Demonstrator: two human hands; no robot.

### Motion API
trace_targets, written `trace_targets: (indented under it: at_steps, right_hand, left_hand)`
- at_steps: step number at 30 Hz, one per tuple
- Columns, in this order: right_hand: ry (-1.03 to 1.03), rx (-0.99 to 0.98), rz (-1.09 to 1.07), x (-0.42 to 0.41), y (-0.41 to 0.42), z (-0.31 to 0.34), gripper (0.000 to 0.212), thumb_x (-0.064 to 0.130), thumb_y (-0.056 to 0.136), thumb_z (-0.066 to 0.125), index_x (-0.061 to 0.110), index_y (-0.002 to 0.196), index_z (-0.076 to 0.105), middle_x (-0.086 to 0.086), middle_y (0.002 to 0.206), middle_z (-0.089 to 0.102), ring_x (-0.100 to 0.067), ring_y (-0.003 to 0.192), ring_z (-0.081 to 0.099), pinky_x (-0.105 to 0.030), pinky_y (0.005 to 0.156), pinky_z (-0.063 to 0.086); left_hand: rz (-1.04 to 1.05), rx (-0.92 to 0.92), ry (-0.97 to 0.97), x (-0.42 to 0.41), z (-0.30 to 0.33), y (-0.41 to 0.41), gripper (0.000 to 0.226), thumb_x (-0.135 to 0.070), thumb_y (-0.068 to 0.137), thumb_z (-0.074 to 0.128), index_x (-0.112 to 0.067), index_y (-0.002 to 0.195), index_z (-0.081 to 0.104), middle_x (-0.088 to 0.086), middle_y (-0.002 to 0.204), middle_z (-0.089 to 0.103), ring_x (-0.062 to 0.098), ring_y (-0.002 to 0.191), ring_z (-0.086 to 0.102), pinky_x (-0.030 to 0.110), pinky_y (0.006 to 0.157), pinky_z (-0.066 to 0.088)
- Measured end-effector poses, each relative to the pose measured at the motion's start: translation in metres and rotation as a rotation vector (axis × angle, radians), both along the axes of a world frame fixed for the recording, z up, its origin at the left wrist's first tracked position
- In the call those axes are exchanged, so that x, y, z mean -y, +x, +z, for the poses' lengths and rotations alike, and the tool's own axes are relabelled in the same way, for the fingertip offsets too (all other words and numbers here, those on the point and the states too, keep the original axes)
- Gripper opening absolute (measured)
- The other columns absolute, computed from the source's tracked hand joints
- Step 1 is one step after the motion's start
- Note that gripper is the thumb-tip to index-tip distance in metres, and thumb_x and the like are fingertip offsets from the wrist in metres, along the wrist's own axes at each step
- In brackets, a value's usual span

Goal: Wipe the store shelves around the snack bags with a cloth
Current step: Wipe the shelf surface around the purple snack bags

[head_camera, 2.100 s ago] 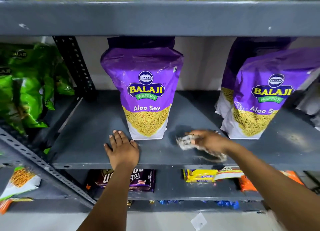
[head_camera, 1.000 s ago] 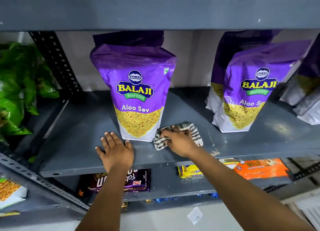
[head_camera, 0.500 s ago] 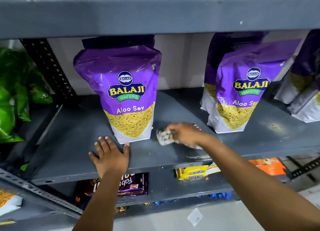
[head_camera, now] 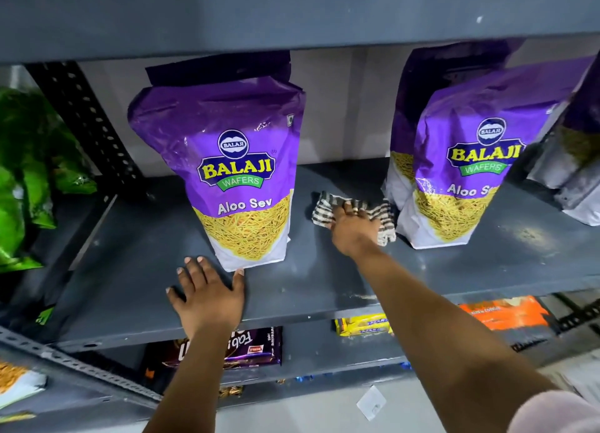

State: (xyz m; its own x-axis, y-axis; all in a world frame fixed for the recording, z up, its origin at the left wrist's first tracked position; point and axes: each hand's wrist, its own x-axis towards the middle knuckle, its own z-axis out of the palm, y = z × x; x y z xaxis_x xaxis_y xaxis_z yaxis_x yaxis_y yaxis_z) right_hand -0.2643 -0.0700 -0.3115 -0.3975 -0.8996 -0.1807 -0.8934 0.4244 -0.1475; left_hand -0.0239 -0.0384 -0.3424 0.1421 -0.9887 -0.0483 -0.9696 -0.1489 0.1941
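You're mid-wipe: your right hand (head_camera: 352, 231) presses the striped cloth (head_camera: 328, 209) flat, fingers spread over it, on the grey shelf (head_camera: 136, 270) between two Aloo Sev bags (head_camera: 240, 173). Your left hand (head_camera: 207, 294) lies open, fingers splayed. Next, I'd sweep deeper without toppling either bag.

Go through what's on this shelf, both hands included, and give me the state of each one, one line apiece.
Left Aloo Sev bag: upright, sealed.
Right Aloo Sev bag: upright, leaning slightly.
Cloth: bunched, pressed on the shelf between the bags.
Right hand: flat on the cloth.
Left hand: open, palm on the shelf.
Shelf: dusty marks at right.
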Motion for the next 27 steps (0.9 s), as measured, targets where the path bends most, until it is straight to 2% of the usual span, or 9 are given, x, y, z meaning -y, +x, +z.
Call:
trace_targets:
  at_steps: [4, 11, 16, 19, 21, 23, 24, 25, 27]
  right_hand:
    - [0.011, -0.008, 0.021, -0.016, 0.005, 0.003, 0.051, 0.02, 0.094, 0.034, 0.019, 0.143, 0.018, -0.005, 0.154, 0.023, -0.035, 0.138, 0.024, -0.055, 0.108, 0.023]
    - [0.082, 0.005, -0.082, -0.048, 0.02, 0.004, 0.059, 0.013, 0.092, 0.031, 0.018, 0.146, 0.008, -0.004, 0.158, 0.01, -0.034, 0.141, 0.016, -0.053, 0.109, 0.021]
    - [0.023, -0.101, -0.065, -0.091, 0.022, 0.002, 0.05, 0.008, 0.091, 0.031, 0.012, 0.141, 0.024, -0.009, 0.151, 0.03, -0.035, 0.133, 0.031, -0.05, 0.103, 0.03]
    - [-0.055, -0.174, -0.032, -0.111, 0.017, 0.003, 0.04, 0.006, 0.089, 0.037, 0.007, 0.129, 0.039, -0.014, 0.132, 0.054, -0.036, 0.126, 0.042, -0.045, 0.099, 0.035]
    - [-0.16, -0.216, 0.006, -0.114, 0.02, 0.012, 0.035, 0.009, 0.083, 0.051, 0.004, 0.117, 0.05, -0.018, 0.113, 0.067, -0.035, 0.119, 0.051, -0.042, 0.093, 0.041]
    - [-0.255, -0.278, 0.035, -0.114, 0.038, 0.02, 0.035, 0.014, 0.059, 0.071, 0.006, 0.092, 0.066, -0.014, 0.079, 0.076, -0.032, 0.099, 0.067, -0.035, 0.072, 0.052]
    - [-0.285, -0.256, 0.071, -0.115, 0.051, 0.024, 0.035, 0.014, 0.05, 0.071, 0.007, 0.085, 0.068, -0.011, 0.069, 0.076, -0.03, 0.093, 0.07, -0.031, 0.064, 0.054]
    - [-0.289, -0.218, 0.123, -0.116, 0.067, 0.026, 0.041, 0.014, 0.05, 0.066, 0.008, 0.09, 0.069, -0.011, 0.073, 0.077, -0.03, 0.096, 0.07, -0.03, 0.065, 0.054]
    - [-0.247, -0.067, 0.203, -0.115, 0.094, 0.015, 0.055, 0.011, 0.072, 0.054, 0.012, 0.127, 0.049, -0.02, 0.117, 0.066, -0.037, 0.123, 0.051, -0.04, 0.09, 0.049]
  left_hand:
    - [-0.004, -0.004, 0.01, -0.001, 0.001, 0.0, 0.078, -0.058, 0.092, 0.018, -0.007, 0.149, 0.003, 0.012, 0.159, 0.001, 0.027, 0.146, -0.001, 0.05, 0.117, 0.004]
    - [-0.011, 0.008, 0.025, -0.001, 0.003, 0.0, 0.077, -0.057, 0.092, 0.017, -0.006, 0.149, 0.003, 0.013, 0.159, 0.0, 0.028, 0.146, -0.002, 0.051, 0.117, 0.002]
    - [-0.011, 0.003, 0.01, -0.001, 0.002, 0.001, 0.075, -0.054, 0.093, 0.019, -0.005, 0.148, 0.006, 0.014, 0.159, 0.002, 0.028, 0.146, 0.0, 0.051, 0.117, 0.002]
    - [-0.021, -0.005, 0.019, -0.004, 0.004, 0.001, 0.073, -0.052, 0.094, 0.017, -0.005, 0.148, 0.005, 0.014, 0.159, 0.002, 0.028, 0.146, 0.0, 0.051, 0.117, 0.002]
    - [-0.032, -0.018, 0.025, -0.007, 0.004, 0.001, 0.072, -0.051, 0.094, 0.015, -0.005, 0.148, 0.005, 0.012, 0.159, 0.002, 0.027, 0.146, 0.0, 0.05, 0.118, 0.002]
    - [-0.045, -0.024, 0.031, -0.011, 0.004, 0.0, 0.069, -0.048, 0.096, 0.015, -0.005, 0.149, 0.005, 0.012, 0.159, 0.001, 0.026, 0.147, 0.0, 0.049, 0.118, 0.001]
    - [-0.049, -0.03, 0.031, -0.013, 0.004, 0.0, 0.067, -0.045, 0.096, 0.015, -0.005, 0.149, 0.005, 0.011, 0.159, 0.001, 0.026, 0.147, 0.0, 0.049, 0.118, 0.001]
    - [-0.052, -0.039, 0.03, -0.014, 0.004, 0.0, 0.064, -0.043, 0.097, 0.015, -0.005, 0.149, 0.005, 0.011, 0.159, 0.001, 0.025, 0.147, 0.0, 0.048, 0.118, 0.001]
    - [-0.061, -0.052, 0.03, -0.014, 0.003, 0.003, 0.06, -0.036, 0.098, 0.016, -0.005, 0.149, 0.006, 0.011, 0.159, 0.001, 0.025, 0.147, 0.0, 0.048, 0.118, 0.002]
